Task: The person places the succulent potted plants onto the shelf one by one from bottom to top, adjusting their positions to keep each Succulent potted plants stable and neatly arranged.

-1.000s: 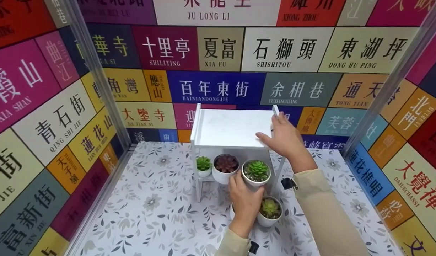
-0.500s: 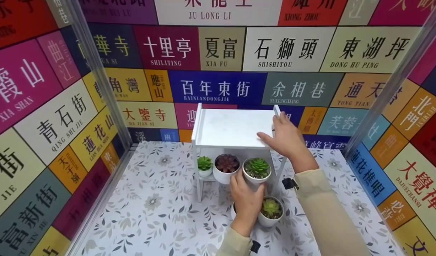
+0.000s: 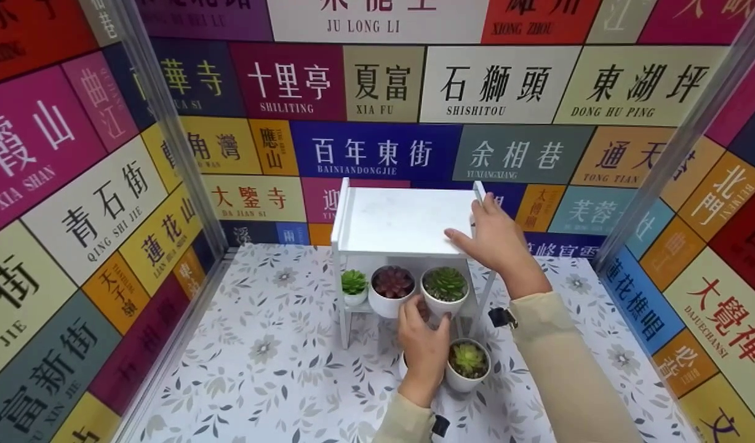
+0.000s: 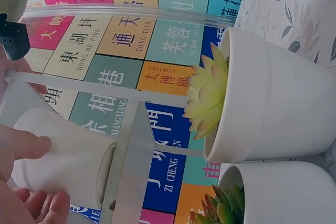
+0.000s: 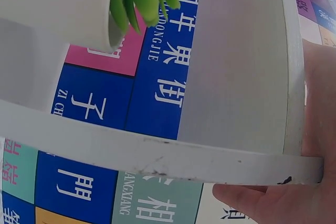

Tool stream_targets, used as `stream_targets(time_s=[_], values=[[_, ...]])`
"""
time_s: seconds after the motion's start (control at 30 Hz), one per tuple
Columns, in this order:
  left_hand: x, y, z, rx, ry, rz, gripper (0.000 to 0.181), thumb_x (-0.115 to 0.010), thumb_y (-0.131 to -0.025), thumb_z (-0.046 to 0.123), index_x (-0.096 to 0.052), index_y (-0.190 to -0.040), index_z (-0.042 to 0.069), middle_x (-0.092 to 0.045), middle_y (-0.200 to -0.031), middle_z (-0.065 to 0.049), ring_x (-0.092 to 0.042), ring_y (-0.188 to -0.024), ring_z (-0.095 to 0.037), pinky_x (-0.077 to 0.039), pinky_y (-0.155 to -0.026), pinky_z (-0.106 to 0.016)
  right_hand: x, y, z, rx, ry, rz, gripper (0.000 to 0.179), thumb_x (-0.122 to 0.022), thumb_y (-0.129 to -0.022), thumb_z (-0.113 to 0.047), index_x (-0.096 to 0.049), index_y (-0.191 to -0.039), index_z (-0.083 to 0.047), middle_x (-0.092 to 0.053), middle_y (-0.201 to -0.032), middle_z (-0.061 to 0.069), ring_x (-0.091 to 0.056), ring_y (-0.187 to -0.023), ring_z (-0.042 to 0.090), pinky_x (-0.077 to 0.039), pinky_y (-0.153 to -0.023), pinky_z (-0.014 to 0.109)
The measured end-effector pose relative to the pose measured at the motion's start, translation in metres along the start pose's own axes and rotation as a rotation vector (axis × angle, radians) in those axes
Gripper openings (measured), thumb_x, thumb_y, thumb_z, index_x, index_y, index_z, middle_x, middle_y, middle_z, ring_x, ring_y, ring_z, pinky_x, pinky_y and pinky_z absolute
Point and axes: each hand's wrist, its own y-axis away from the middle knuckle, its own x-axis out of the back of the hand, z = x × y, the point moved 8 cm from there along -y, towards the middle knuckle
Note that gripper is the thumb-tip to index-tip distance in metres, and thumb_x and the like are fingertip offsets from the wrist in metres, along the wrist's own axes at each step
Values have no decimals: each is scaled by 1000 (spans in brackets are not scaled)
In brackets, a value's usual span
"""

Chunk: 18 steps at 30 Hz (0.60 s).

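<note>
In the head view my left hand [image 3: 423,351] is at the front of a white pot with a green succulent [image 3: 446,289], its thumb and fingertips right at the pot's lower part. That pot stands on the lower shelf at the right. The left wrist view shows the thumb lying over the pot's front [image 4: 79,156], with the fingers partly bent beside it. My right hand [image 3: 500,240] grips the top right edge of the small white plant stand [image 3: 408,221]. Its thumb [image 5: 241,192] appears just under the edge bar in the right wrist view.
Left on the lower shelf are a dark red succulent [image 3: 393,286] and a smaller green one [image 3: 354,286]. A pale green potted succulent [image 3: 467,363] stands on the floral surface before the stand; another pot [image 4: 286,192] is beside it. Colourful sign-covered walls enclose the surface.
The green succulent's pot has tipped back to level and settled on the shelf. My left thumb has drawn inward and the hand slightly down from it. My right hand stays put.
</note>
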Motion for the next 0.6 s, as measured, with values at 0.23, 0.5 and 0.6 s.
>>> stream_targets(time_s=[0.23,0.5,0.6], values=[[-4,-3,-1,-36,-3,-2,31,-90,-74,7,-69,-97,8,-69,-88,-4,-68,-79,-18,-57,-71,-28,0,1,1,-11,-13,-14,105,-50,-100,-72,-25,-165,5,-9,-174,32,-15,-162,50,-23,-129,64],[1,-4,7,-144,-32,-28,15,-87,-78,8,-73,-81,13,-71,-73,2,-64,-64,-9,-53,-62,-20,1,1,1,-14,-9,-13,103,-50,-100,-72,-27,-165,5,-10,-174,33,-16,-162,50,-23,-129,64],[7,6,11,-178,2,-71,16,-86,-78,6,-73,-80,14,-70,-72,3,-62,-64,-6,-52,-62,-17,0,1,2,-17,-6,-16,103,-50,-100,-72,-27,-165,5,-9,-174,33,-16,-162,50,-23,-129,63]])
